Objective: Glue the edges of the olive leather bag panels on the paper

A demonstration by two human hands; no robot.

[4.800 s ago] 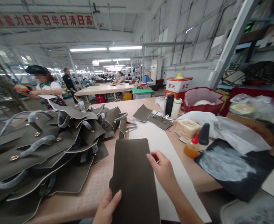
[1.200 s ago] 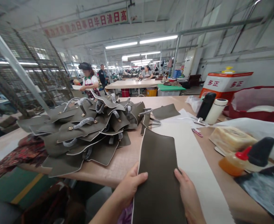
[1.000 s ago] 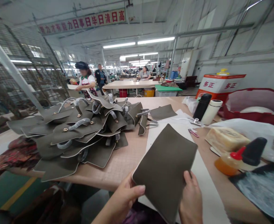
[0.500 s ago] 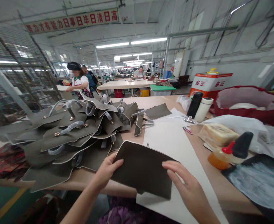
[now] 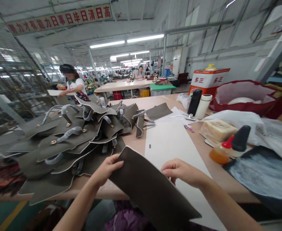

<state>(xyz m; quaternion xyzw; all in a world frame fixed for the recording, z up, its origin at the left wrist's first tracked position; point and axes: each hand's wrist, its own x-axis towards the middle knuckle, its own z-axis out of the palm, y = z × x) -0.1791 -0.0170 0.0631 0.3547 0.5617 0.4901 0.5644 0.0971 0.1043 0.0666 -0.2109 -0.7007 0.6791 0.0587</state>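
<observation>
A dark olive-brown leather-like bag panel (image 5: 150, 189) with a pale edge is held tilted over the front edge of the table, its lower end toward my body. My left hand (image 5: 108, 169) grips its upper left corner, thumb on the face and fingers behind. At the upper right edge, my right hand (image 5: 180, 171) pinches the panel with bent fingers; some fingertips are hidden behind it. Beneath and beyond lies a white sheet (image 5: 177, 138) with a small grey piece (image 5: 150, 146) on it.
A heap of similar panels with wrapped handles (image 5: 71, 138) covers the left. To the right are a black bottle (image 5: 194, 102), a white bottle (image 5: 203, 107), a glue bottle (image 5: 220, 154), a yellowish block (image 5: 218, 131) and a black smeared sheet (image 5: 263, 175). A co-worker (image 5: 75, 85) stands beyond the heap.
The panel has swung so its lower end hangs down to the right and closer to me. My right hand has moved from its right side onto its upper edge. The view has shifted slightly.
</observation>
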